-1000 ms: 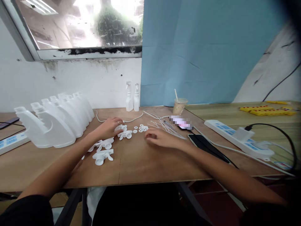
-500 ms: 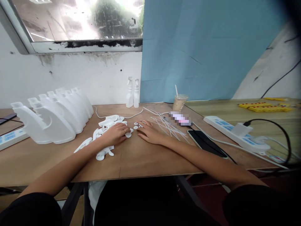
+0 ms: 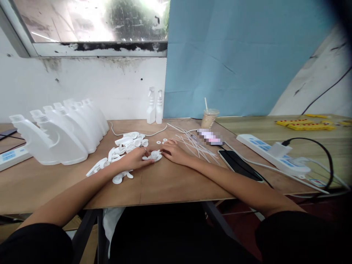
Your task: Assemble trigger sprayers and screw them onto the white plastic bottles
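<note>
On the worktop [image 3: 176,183], a white spray head [image 3: 155,156] is gripped lightly by the left hand [image 3: 136,157], the thumb being laid along its front-edge side and the fingers along its left side. It is held low over the wood, about midway between the front and back edges. The right hand [image 3: 176,151] is placed just beside it, palm down with the fingers curved; whether anything is pinched beneath those fingers cannot be told. Small white washers [image 3: 158,142] are seen just past the right fingertips, on the back-edge side. More spray heads [image 3: 132,141] are heaped loosely beside the left hand, spread from behind it toward the front edge. Thin white tubes [image 3: 195,148] are strewn crosswise beyond the right hand, toward the right edge. Pale, open-necked bottles [image 3: 68,139] are lined up upright at the left, the row being run back toward the back edge. Two spray bottles [image 3: 151,112] are stood at the back edge by the wall, and a drink cup [image 3: 209,119] with a straw is set near the back right corner. A dark-screened phone [image 3: 240,165] and a power strip [image 3: 275,156] are laid toward the right edge.
</note>
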Tool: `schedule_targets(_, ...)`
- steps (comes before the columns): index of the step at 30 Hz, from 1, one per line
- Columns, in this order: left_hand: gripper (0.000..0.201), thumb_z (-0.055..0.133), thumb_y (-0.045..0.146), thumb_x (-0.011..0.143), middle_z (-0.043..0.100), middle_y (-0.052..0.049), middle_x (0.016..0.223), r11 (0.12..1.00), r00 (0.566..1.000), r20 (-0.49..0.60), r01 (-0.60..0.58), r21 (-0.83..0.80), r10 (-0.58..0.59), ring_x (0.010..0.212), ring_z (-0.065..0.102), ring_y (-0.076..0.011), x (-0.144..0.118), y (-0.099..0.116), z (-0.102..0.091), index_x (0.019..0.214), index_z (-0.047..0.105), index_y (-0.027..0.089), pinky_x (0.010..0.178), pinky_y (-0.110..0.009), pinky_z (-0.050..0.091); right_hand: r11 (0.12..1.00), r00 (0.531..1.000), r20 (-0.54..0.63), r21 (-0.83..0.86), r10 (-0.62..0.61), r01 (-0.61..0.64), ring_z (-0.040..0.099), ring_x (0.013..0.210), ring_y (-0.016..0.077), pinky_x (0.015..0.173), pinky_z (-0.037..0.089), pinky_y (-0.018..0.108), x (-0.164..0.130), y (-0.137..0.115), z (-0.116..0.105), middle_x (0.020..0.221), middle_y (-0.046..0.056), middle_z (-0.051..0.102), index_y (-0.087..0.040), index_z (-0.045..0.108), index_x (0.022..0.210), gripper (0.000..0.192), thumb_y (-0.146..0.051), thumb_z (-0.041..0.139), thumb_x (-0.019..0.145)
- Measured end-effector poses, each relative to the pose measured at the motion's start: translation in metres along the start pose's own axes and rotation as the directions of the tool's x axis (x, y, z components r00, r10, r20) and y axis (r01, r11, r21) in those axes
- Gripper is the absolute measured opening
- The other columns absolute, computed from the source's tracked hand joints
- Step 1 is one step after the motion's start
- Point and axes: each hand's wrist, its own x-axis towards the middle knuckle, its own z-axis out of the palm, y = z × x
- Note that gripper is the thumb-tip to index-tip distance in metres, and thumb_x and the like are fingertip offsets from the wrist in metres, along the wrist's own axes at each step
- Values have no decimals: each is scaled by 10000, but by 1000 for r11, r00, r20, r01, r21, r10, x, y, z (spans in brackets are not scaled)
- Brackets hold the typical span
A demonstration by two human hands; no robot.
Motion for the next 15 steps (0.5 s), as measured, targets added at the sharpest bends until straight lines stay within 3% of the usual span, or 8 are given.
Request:
schedule_targets(6, 520, 589, 455, 860, 680, -41, 953, 996, 1000, 0, 18, -88, -18, 873, 636, -199, 1, -8, 2, 1326, 543, 228, 762, -280, 462, 998, 1000, -4, 67, 6, -6, 551, 1063, 245, 982, 326, 438, 4, 7, 7, 1049, 88, 683, -199, 634, 1100, 196, -238, 585, 914)
schedule_targets(9, 532, 605, 453, 849, 669, -43, 990, 987, 1000, 10, 22, -158, -21, 905, 633, -198, 1, -9, 3, 1326, 538, 226, 780, -282, 477, 997, 1000, -21, 74, 8, -7, 556, 1040, 249, 963, 343, 439, 4, 7, 6, 1019, 89, 684, -190, 637, 1072, 184, -238, 612, 896)
schedule_targets(12, 566, 626, 451, 835, 671, -38, 998, 977, 1000, 8, 19, -211, -17, 922, 634, -199, 1, -8, 3, 1342, 513, 228, 801, -292, 488, 994, 991, -134, 109, 19, -5, 573, 958, 236, 906, 385, 415, 4, -1, 0, 964, 83, 681, -186, 634, 1031, 159, -259, 624, 890)
schedule_targets(15, 564, 630, 447, 833, 681, -34, 981, 966, 1000, 19, 18, -259, -14, 921, 639, -195, 1, -6, 2, 1331, 499, 215, 808, -298, 496, 976, 954, -298, 218, 37, 30, 588, 877, 206, 854, 429, 384, 6, -16, -10, 913, 66, 675, -195, 620, 983, 112, -280, 592, 916)
